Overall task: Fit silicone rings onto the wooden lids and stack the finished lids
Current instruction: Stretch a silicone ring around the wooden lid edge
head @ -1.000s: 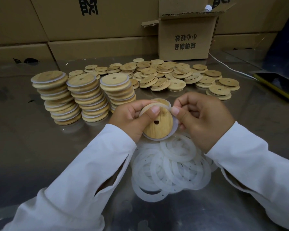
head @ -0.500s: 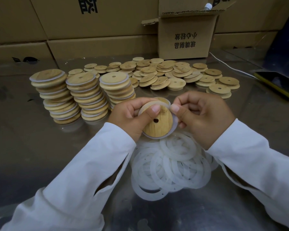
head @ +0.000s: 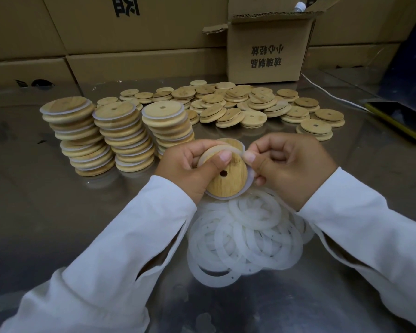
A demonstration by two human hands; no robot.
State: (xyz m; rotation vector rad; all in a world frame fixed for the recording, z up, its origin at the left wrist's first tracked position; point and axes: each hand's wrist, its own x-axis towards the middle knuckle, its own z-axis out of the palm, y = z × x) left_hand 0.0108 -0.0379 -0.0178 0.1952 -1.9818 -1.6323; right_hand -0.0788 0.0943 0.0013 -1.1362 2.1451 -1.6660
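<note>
Right now you hold one round wooden lid with a small centre hole in both hands, above the middle of the shiny steel tabletop and just over the far side of the ring pile. Your left hand curls round the lid's left rim, with the thumb pressed on its face near the top. Your right hand pinches one translucent white silicone ring at the lid's right rim between thumb and forefinger. That ring shows along the top, right and bottom of the lid.

Toward the left edge stand three stacks of ringed wooden lids, side by side. Each is roughly ten lids high, though you cannot count them exactly.

Toward the far edge lies one spread of loose bare wooden lids, several dozen, many overlapping. Below your hands, toward the near edge, one heap of loose white silicone rings lies flat and tangled, too overlapped to count.

One open brown cardboard box sits at the far edge. One yellow-edged phone lies at the right edge.
</note>
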